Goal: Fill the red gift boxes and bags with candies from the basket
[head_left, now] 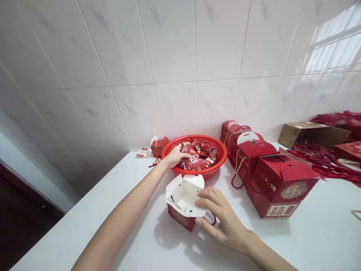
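Note:
A small red gift box point(180, 220) stands on the white table with its top flaps spread, showing a bare white inside with dark cord ends. My right hand point(222, 218) holds the box's right flap, fingers over the edge and thumb on the outside. Behind the box, my left hand point(176, 155) reaches into a red plastic basket point(222, 152). Its fingers close around a red candy packet point(185, 148), partly hidden by the hand. Several more red wrapped candies point(207, 162) lie in the basket.
Closed red gift boxes point(282, 180) line up at the right. Beyond them are an open cardboard box point(293, 135) and dark red ribbons point(318, 160). A small red box point(159, 146) and a printed card point(143, 152) sit left of the basket, near the tiled wall point(175, 105).

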A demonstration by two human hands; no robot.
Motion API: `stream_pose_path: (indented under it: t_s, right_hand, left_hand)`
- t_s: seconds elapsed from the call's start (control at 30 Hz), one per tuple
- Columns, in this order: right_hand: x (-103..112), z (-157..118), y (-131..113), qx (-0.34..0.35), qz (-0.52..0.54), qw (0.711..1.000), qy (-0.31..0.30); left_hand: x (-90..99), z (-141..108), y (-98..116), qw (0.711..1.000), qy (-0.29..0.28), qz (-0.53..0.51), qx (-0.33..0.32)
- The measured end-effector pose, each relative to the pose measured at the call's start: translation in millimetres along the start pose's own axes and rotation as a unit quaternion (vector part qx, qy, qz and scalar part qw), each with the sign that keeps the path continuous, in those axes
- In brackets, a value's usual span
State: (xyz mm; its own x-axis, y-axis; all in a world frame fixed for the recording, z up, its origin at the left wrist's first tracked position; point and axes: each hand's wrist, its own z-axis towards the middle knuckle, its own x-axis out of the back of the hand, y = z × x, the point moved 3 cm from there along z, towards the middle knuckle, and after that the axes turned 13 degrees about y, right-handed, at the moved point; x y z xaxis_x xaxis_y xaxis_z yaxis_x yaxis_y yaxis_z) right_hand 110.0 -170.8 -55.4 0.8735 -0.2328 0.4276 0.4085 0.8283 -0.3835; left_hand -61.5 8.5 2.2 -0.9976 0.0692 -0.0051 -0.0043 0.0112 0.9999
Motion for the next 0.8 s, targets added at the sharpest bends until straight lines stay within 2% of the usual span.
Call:
stream_pose_path:
  t_s: [0.17, 0.27, 0.4, 0.53, 0.6, 0.7, 0.8]
  right_hand:
    - [1.4, 0.2, -1.0, -0.003, -0.004, 1.0, -0.002]
    - [1.5, 0.8, -1.4, -0.004, -0.007, 1.0, -0.004]
    - [0.6, 0.6, -1.6, -0.003, 0.002, 1.0, -0.001]
    - [-0.7, 0.4, -1.3, -0.007, 0.002, 1.0, -0.004]
    - [-1.1, 0.6, -1.2, -0.008, 0.001, 1.0, -0.009]
    - [-0.8, 1.0, -1.3, -0.006, 0.002, 1.0, -0.007]
    - [-0.7, 1.3, -1.5, -0.003, 0.002, 1.0, -0.006]
  left_hand:
    - [1.2, -21.6, 21.2, 0.997, -0.053, 0.007, -0.047]
    - [3.3, -42.1, 39.8, 0.987, -0.137, 0.054, -0.071]
    - [7.6, -71.0, 52.0, 0.956, -0.237, 0.17, -0.045]
    - [11.4, -89.6, 48.6, 0.938, -0.244, 0.247, 0.008]
    - [12.3, -94.0, 46.9, 0.934, -0.231, 0.274, 0.007]
    - [12.3, -99.1, 48.4, 0.913, -0.229, 0.332, -0.054]
    - [11.5, -106.5, 50.3, 0.877, -0.241, 0.398, -0.119]
